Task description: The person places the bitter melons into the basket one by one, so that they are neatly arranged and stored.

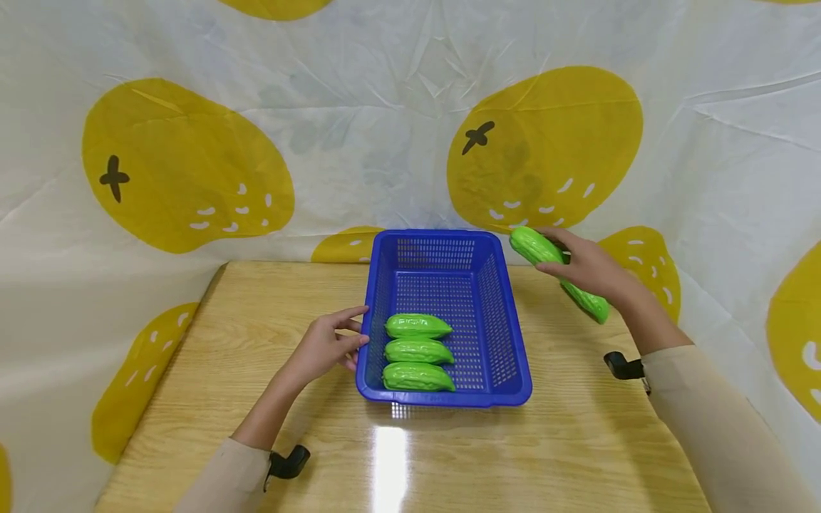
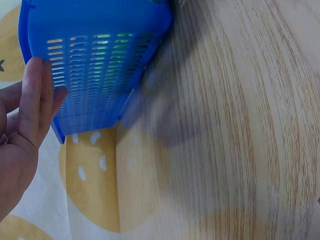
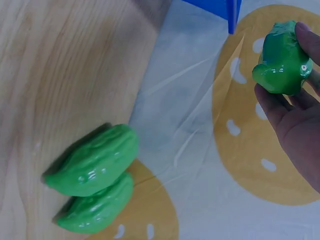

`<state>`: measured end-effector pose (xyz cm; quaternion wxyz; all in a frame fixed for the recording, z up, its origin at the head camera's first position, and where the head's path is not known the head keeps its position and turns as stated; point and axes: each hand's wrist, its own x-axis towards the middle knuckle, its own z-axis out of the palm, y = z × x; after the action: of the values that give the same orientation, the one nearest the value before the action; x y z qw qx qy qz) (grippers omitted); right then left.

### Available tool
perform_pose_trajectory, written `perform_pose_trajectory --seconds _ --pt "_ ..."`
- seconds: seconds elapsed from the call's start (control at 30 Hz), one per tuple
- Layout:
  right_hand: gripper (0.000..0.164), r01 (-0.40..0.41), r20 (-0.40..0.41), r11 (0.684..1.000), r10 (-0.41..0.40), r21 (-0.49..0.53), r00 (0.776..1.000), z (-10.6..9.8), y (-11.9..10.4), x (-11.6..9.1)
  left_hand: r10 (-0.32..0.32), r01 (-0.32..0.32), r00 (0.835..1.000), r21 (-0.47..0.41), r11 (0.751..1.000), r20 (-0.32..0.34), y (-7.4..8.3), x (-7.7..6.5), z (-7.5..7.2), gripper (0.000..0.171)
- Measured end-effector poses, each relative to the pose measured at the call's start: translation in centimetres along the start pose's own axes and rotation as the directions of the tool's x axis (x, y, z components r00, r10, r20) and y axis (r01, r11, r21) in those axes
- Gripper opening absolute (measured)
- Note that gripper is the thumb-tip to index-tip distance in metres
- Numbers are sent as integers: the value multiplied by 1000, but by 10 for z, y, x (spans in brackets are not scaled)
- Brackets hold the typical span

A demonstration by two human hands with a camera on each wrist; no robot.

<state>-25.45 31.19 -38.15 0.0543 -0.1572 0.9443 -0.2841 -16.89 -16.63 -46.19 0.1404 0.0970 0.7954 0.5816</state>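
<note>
A green bitter melon (image 1: 536, 246) is pinched between the thumb and fingers of my right hand (image 1: 586, 267), held up to the right of the blue basket (image 1: 522, 370). The right wrist view shows the same bitter melon (image 3: 284, 62) end-on. My left hand (image 1: 327, 345) has its fingertips at the basket's left rim; in the left wrist view its fingers (image 2: 32, 95) lie fairly straight along the outer side. Inside the basket, three bitter melons (image 1: 418, 351) lie in a column at the near left.
Two more bitter melons (image 3: 95, 162) lie side by side on the wooden table (image 3: 50, 75), one partly showing below the right hand (image 1: 593, 305) in the head view. A white curtain (image 1: 359, 157) with yellow fruit prints hangs behind the basket and at both sides.
</note>
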Motion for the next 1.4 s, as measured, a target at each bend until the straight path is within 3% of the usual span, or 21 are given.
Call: perform_pose_trajectory --seconds 0.23,0.43,0.67,0.9,1.13,1.4 --pt "72 36 18 999 -36 3 999 -1 -23 13 6 -6 1000 -5 1000 6 1 0 1 58" --pt "70 113 35 993 -113 21 993 3 -42 26 -14 14 1000 -2 1000 2 1 1 0 59" --pt "69 184 56 983 -184 3 981 13 -63 41 6 -6 1000 -6 1000 13 1 1 1 59" --pt "64 245 116 969 -242 -9 963 26 -83 61 1 -1 1000 -14 1000 11 -1 1 1 59" --pt "63 282 176 955 -262 -97 949 40 -100 78 0 0 1000 -14 1000 0 -1 0 1 58" --pt "60 311 263 946 -278 -90 924 58 -116 94 -1 1 1000 -14 1000 0 -1 -1 0 58"
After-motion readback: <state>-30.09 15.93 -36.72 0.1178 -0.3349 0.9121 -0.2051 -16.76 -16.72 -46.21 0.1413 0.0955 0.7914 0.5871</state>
